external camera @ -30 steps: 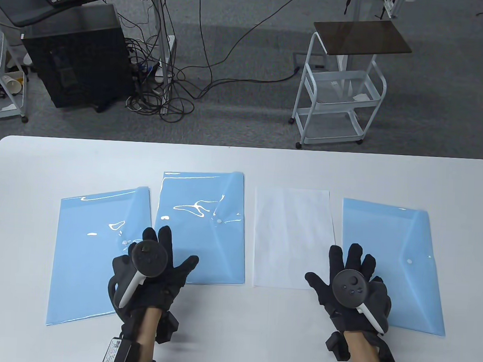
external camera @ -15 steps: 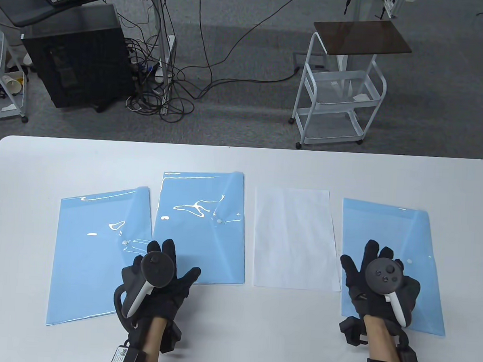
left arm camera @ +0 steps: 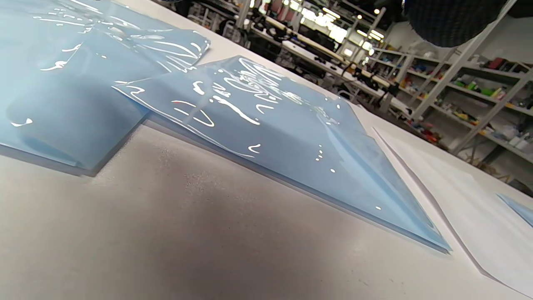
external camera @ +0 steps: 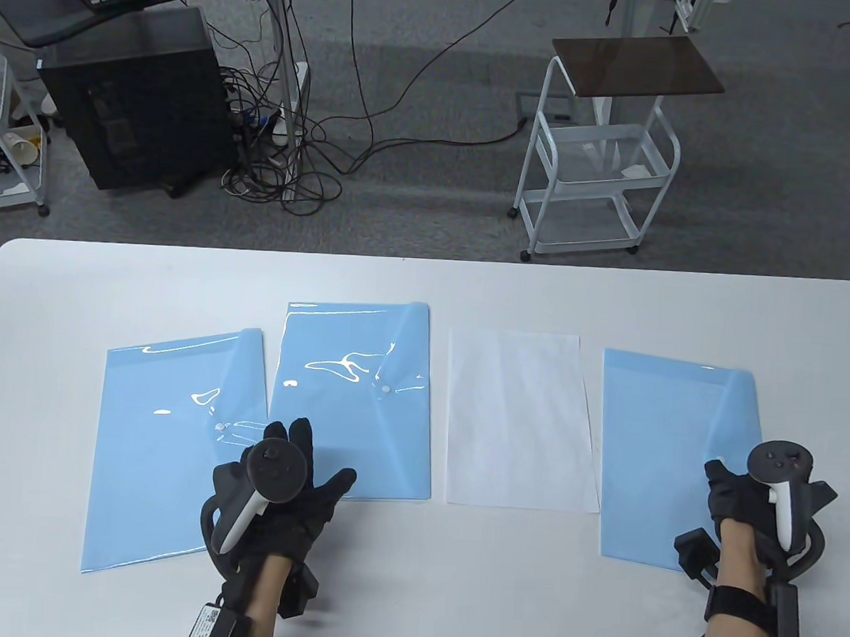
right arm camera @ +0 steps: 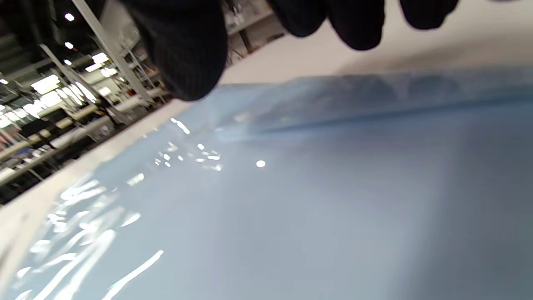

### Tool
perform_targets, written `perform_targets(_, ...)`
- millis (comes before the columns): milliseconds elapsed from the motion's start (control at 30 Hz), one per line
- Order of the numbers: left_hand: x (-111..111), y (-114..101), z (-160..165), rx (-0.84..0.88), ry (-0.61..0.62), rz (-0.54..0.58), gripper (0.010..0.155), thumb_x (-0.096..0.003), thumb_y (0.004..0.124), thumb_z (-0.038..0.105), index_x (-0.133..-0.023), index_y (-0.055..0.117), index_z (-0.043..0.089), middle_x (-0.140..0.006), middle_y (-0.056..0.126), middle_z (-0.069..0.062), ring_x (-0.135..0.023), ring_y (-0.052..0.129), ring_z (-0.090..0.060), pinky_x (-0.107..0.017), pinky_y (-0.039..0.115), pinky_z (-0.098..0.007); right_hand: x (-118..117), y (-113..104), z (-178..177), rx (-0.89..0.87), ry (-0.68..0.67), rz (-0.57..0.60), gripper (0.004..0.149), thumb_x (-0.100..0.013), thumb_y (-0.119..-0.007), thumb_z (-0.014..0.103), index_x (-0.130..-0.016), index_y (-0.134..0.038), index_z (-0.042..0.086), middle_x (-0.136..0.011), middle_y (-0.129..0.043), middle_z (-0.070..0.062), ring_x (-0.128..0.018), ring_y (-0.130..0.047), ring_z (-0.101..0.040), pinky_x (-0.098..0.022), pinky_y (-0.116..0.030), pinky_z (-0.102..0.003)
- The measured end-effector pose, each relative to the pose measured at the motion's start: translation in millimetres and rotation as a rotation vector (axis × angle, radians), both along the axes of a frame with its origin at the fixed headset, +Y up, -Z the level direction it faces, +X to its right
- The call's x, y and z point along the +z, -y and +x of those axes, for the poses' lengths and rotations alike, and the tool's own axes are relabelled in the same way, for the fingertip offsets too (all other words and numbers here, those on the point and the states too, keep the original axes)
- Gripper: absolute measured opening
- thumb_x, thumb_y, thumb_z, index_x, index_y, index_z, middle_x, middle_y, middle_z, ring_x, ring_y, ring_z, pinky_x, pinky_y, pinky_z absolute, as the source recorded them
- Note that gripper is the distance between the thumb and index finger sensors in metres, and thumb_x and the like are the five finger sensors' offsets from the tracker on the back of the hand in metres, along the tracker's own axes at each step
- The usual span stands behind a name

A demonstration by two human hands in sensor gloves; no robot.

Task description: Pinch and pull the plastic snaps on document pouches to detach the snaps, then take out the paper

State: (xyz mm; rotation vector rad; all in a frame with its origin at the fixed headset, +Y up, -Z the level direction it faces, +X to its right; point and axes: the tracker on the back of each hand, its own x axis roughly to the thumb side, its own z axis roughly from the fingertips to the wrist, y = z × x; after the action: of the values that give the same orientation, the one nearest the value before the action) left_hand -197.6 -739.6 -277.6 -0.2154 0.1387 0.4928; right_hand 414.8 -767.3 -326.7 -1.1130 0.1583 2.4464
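Three light-blue document pouches lie on the white table: the left pouch [external camera: 154,454], the middle pouch [external camera: 352,414] and the right pouch [external camera: 674,445]. A white sheet of paper [external camera: 519,419] lies flat between the middle and right pouches. My left hand [external camera: 296,468] rests with spread fingers over the near edge of the middle pouch [left arm camera: 283,137], holding nothing. My right hand [external camera: 743,492] is turned on edge over the right pouch's flap side, its thumb beside the white snap [external camera: 721,460]. In the right wrist view, its fingertips [right arm camera: 354,25] hover apart above the blue pouch [right arm camera: 291,200].
The left pouch's snap [external camera: 220,427] and the middle pouch's snap [external camera: 386,388] show as small white dots. Beyond the table's far edge stand a white wire cart [external camera: 596,171], a black computer case [external camera: 134,104] and tangled cables [external camera: 291,155].
My right hand moved right, from near the paper across the right pouch to its flap side, and turned on edge. My left hand slid slightly toward me and to the right.
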Motion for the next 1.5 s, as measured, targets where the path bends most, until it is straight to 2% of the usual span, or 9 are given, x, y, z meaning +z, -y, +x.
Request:
perform_targets(233, -0.7, 0.1, 0.7, 0.029, 0.005, -0.005, 0.095, -0.0512, 0.064, 0.073, -0.118, 0.020, 0.023, -0.124, 0.025, -0.021, -0.106, 0.036, -0.066, -0.066, 0.048, -0.079, -9.3, 12.5, 9.4, 0.085, -0.035, -0.134, 0.110, -0.039, -0.097, 0.053, -0.112, -0.042, -0.009, -0.114, -0.050, -0.040, -0.092, -0.056, -0.069, -0.055, -0.057, -0.083)
perform_targets(400, -0.2, 0.0, 1.6, 0.045, 0.005, -0.011, 0.095, -0.0512, 0.064, 0.073, -0.118, 0.019, 0.022, -0.124, 0.025, -0.022, -0.105, 0.036, -0.066, -0.066, 0.048, -0.079, -17.9, 11.9, 11.4, 0.082, -0.040, -0.171, 0.115, -0.035, -0.100, 0.051, -0.111, -0.042, -0.012, -0.109, -0.054, -0.039, -0.086, -0.065, -0.061, -0.054, -0.066, -0.078)
perform_targets(600, 0.0, 0.1, 2.1, 0.058, 0.002, -0.016, 0.095, -0.0512, 0.064, 0.073, -0.118, 0.019, 0.022, -0.124, 0.025, -0.021, -0.105, 0.037, -0.066, -0.066, 0.048, -0.079, -19.7, 16.6, 24.6, 0.018, -0.056, -0.182, 0.118, -0.031, -0.100, 0.053, -0.109, -0.043, -0.013, -0.102, -0.060, -0.032, -0.079, -0.068, -0.053, -0.056, -0.064, -0.076)
perform_targets(767, -2.6, 1.6, 2.5, 0.063, -0.003, -0.022, 0.096, -0.0511, 0.065, 0.073, -0.118, 0.019, 0.022, -0.124, 0.025, -0.022, -0.105, 0.037, -0.066, -0.066, 0.048, -0.078, -19.8, 15.0, 24.2, -0.007, -0.062, -0.193, 0.107, -0.032, -0.100, 0.052, -0.107, -0.049, -0.003, -0.094, -0.067, -0.023, -0.074, -0.072, -0.049, -0.055, -0.066, -0.076)
perform_targets(967, -2.3, 0.4, 4.2, 0.062, 0.002, -0.014, 0.095, -0.0512, 0.064, 0.073, -0.118, 0.019, 0.022, -0.124, 0.026, -0.021, -0.105, 0.038, -0.065, -0.066, 0.049, -0.078, -19.7, 10.7, 16.9, 0.042, -0.051, -0.181, 0.094, -0.033, -0.101, 0.049, -0.101, -0.056, 0.002, -0.102, -0.064, -0.029, -0.080, -0.071, -0.054, -0.056, -0.064, -0.078)
perform_targets(1067, -1.5, 0.7, 4.6, 0.069, 0.004, -0.011, 0.095, -0.0512, 0.065, 0.073, -0.118, 0.020, 0.022, -0.124, 0.027, -0.021, -0.105, 0.039, -0.065, -0.066, 0.050, -0.078, -21.0, 2.6, 8.6, 0.155, -0.028, -0.187, 0.085, -0.034, -0.102, 0.046, -0.097, -0.062, 0.004, -0.098, -0.075, -0.027, -0.078, -0.081, -0.052, -0.055, -0.071, -0.073)
perform_targets(1167, 0.0, -0.2, 4.5, 0.075, 0.008, -0.006, 0.095, -0.0513, 0.065, 0.073, -0.118, 0.020, 0.022, -0.124, 0.027, -0.022, -0.105, 0.040, -0.065, -0.066, 0.051, -0.078, -19.9, -5.2, 2.6, 0.213, 0.017, -0.161, 0.072, -0.037, -0.101, 0.041, -0.091, -0.069, 0.007, -0.087, -0.088, -0.019, -0.067, -0.096, -0.042, -0.047, -0.082, -0.065)
perform_targets(1300, 3.0, -2.5, 4.3, 0.087, 0.012, 0.006, 0.095, -0.0513, 0.065, 0.073, -0.118, 0.020, 0.022, -0.124, 0.028, -0.022, -0.105, 0.041, -0.065, -0.066, 0.051, -0.077, -19.6, -25.8, -8.7, 0.324, 0.013, -0.137, 0.060, -0.038, -0.100, 0.036, -0.086, -0.075, 0.011, -0.075, -0.097, -0.013, -0.057, -0.103, -0.035, -0.041, -0.088, -0.059)
perform_targets(1500, 9.3, -6.6, 3.8, 0.114, 0.019, 0.026, 0.095, -0.0513, 0.065, 0.072, -0.118, 0.021, 0.021, -0.124, 0.029, -0.022, -0.105, 0.042, -0.065, -0.066, 0.053, -0.077, -14.4, -78.4, -36.2, 0.419, -0.030, -0.026, 0.047, -0.043, -0.098, 0.026, -0.085, -0.082, 0.015, -0.068, -0.102, -0.012, -0.049, -0.105, -0.032, -0.036, -0.089, -0.056)
